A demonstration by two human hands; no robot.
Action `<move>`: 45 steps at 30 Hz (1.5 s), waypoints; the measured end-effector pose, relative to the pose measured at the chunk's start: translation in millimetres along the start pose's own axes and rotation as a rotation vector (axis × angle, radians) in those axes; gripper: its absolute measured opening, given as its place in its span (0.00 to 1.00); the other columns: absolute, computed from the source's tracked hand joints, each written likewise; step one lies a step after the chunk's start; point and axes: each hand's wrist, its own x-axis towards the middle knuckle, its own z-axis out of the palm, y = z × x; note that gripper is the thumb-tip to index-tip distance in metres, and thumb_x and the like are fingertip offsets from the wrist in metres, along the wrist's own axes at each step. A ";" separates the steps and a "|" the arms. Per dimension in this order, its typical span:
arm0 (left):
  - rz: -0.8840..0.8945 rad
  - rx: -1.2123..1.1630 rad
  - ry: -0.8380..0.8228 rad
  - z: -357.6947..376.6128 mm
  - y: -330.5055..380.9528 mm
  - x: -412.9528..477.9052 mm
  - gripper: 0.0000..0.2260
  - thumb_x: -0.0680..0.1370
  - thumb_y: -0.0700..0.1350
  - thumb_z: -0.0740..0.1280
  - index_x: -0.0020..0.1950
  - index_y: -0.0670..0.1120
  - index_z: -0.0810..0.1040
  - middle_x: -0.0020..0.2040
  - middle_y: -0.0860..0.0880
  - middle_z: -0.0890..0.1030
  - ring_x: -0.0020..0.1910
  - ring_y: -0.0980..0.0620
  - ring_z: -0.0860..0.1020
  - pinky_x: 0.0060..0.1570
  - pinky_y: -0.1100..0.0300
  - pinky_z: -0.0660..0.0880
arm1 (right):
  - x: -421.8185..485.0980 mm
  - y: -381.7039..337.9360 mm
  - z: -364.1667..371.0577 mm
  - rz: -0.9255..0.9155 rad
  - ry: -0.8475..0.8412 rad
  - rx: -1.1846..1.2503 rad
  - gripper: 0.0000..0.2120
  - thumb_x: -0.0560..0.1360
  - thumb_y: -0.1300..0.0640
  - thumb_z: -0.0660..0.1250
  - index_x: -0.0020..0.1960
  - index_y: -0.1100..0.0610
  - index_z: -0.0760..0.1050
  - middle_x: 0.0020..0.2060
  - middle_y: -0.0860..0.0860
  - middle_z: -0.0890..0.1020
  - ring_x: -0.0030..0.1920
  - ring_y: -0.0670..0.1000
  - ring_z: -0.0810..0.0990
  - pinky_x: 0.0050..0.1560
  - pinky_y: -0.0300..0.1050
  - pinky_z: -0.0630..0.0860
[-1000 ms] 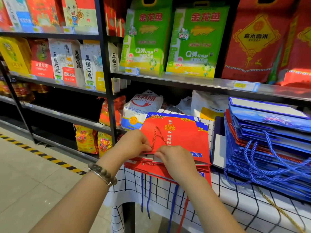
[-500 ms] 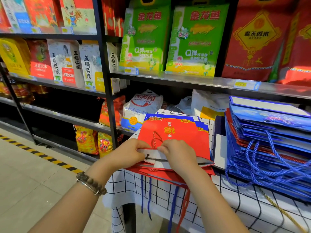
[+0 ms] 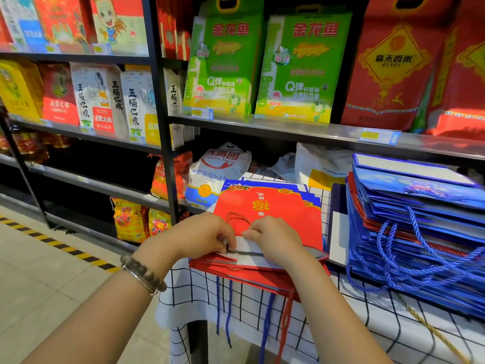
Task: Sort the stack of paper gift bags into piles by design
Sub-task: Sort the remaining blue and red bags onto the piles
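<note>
Fingers [image 3: 227,243] of left hand [image 3: 202,236] and right hand [image 3: 278,241] pinched the red bag [image 3: 278,206] at its mouth, likely squaring it on the red pile [image 3: 252,278], with the blue stack [image 3: 420,203] at three o'clock.

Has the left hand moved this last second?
Yes: the left hand, pinching the red bag, slid slightly toward the person, lower against the black shelf post.

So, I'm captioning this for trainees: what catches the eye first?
The left hand and right hand pinch the near edge of a red gift bag at the front of the table. Right of it towers a stack of blue bags; above, green rice packs stand on the shelf.
</note>
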 end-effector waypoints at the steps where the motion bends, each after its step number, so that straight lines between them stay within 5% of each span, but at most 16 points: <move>1: 0.021 0.084 0.043 1.9 0.6 0.1 0.09 0.75 0.42 0.68 0.51 0.53 0.82 0.45 0.58 0.79 0.41 0.61 0.74 0.38 0.70 0.68 | -0.2 -0.2 -0.3 0.006 -0.002 0.007 0.11 0.78 0.48 0.61 0.48 0.53 0.79 0.44 0.54 0.81 0.45 0.55 0.75 0.41 0.43 0.66; 3: 0.117 0.234 0.212 8.0 0.8 -1.4 0.06 0.74 0.44 0.69 0.48 0.54 0.83 0.51 0.57 0.79 0.47 0.57 0.76 0.36 0.70 0.65 | 0.0 -0.2 -1.5 0.011 -0.005 0.012 0.11 0.78 0.48 0.61 0.48 0.53 0.79 0.41 0.52 0.78 0.43 0.53 0.73 0.41 0.43 0.66; 6: 0.246 0.295 0.406 18.5 -3.9 -7.1 0.04 0.65 0.43 0.72 0.36 0.53 0.82 0.46 0.53 0.81 0.37 0.52 0.80 0.28 0.67 0.63 | 0.5 -0.6 -2.6 0.018 -0.012 -0.001 0.12 0.78 0.48 0.61 0.40 0.54 0.76 0.37 0.51 0.75 0.42 0.54 0.72 0.40 0.44 0.65; 9: 0.266 0.239 0.498 26.5 -6.8 -11.7 0.03 0.65 0.45 0.68 0.36 0.53 0.81 0.45 0.53 0.80 0.37 0.52 0.80 0.28 0.66 0.66 | -0.5 -0.7 -2.2 0.028 -0.015 -0.006 0.17 0.78 0.48 0.61 0.32 0.53 0.69 0.34 0.50 0.73 0.41 0.55 0.71 0.39 0.44 0.65; 13: 0.238 0.216 0.548 29.5 -0.4 -14.7 0.11 0.71 0.50 0.60 0.38 0.52 0.82 0.47 0.54 0.80 0.39 0.52 0.79 0.30 0.67 0.68 | -2.6 -1.5 -1.9 0.013 0.005 -0.003 0.12 0.78 0.47 0.61 0.44 0.54 0.77 0.38 0.51 0.76 0.42 0.54 0.73 0.40 0.44 0.66; 17: 0.244 0.154 0.573 35.1 -0.9 -17.2 0.07 0.72 0.47 0.61 0.41 0.53 0.80 0.46 0.58 0.78 0.41 0.56 0.77 0.30 0.72 0.63 | -4.4 -2.2 0.7 0.004 0.031 -0.031 0.13 0.78 0.48 0.60 0.49 0.54 0.79 0.44 0.54 0.81 0.48 0.56 0.77 0.42 0.45 0.68; 22: 0.123 -0.211 0.667 28.3 2.2 -13.0 0.08 0.75 0.49 0.61 0.47 0.52 0.79 0.45 0.61 0.76 0.46 0.59 0.75 0.48 0.61 0.72 | -7.8 0.4 2.7 -0.025 0.056 -0.043 0.12 0.77 0.48 0.60 0.42 0.52 0.78 0.43 0.54 0.80 0.47 0.57 0.77 0.41 0.45 0.67; 25: -0.130 -0.417 0.627 19.6 3.7 -10.8 0.09 0.79 0.48 0.62 0.48 0.49 0.82 0.44 0.58 0.80 0.46 0.56 0.77 0.51 0.57 0.73 | -15.0 2.2 7.2 -0.067 0.088 -0.017 0.13 0.78 0.47 0.60 0.48 0.53 0.79 0.44 0.53 0.82 0.48 0.56 0.77 0.42 0.46 0.69; 29: -0.439 -0.240 0.291 13.5 2.6 -1.5 0.20 0.78 0.55 0.62 0.29 0.46 0.71 0.27 0.50 0.73 0.29 0.52 0.72 0.32 0.59 0.68 | -23.6 5.7 13.9 -0.106 0.147 -0.008 0.13 0.78 0.46 0.60 0.46 0.53 0.79 0.42 0.52 0.82 0.46 0.54 0.77 0.39 0.45 0.67; 33: -0.440 -0.241 0.070 20.5 10.2 10.2 0.21 0.74 0.53 0.69 0.27 0.47 0.64 0.25 0.50 0.64 0.26 0.52 0.63 0.28 0.60 0.60 | -33.2 9.4 19.9 -0.131 0.175 0.039 0.12 0.77 0.45 0.61 0.50 0.49 0.80 0.45 0.48 0.83 0.47 0.51 0.77 0.38 0.43 0.65; 41: -0.537 -0.253 0.400 28.4 -15.1 26.1 0.17 0.76 0.52 0.66 0.31 0.45 0.70 0.31 0.48 0.74 0.34 0.47 0.73 0.36 0.58 0.68 | -43.1 11.5 26.0 -0.193 0.195 0.043 0.12 0.75 0.44 0.63 0.52 0.48 0.79 0.49 0.45 0.82 0.51 0.47 0.77 0.48 0.43 0.70; 45: -0.479 -0.285 0.391 35.2 -22.7 24.3 0.14 0.78 0.50 0.64 0.40 0.41 0.78 0.38 0.44 0.80 0.40 0.45 0.78 0.38 0.57 0.69 | -48.7 11.0 30.5 -0.270 0.052 -0.155 0.28 0.71 0.40 0.66 0.69 0.47 0.68 0.69 0.47 0.67 0.69 0.49 0.64 0.67 0.43 0.57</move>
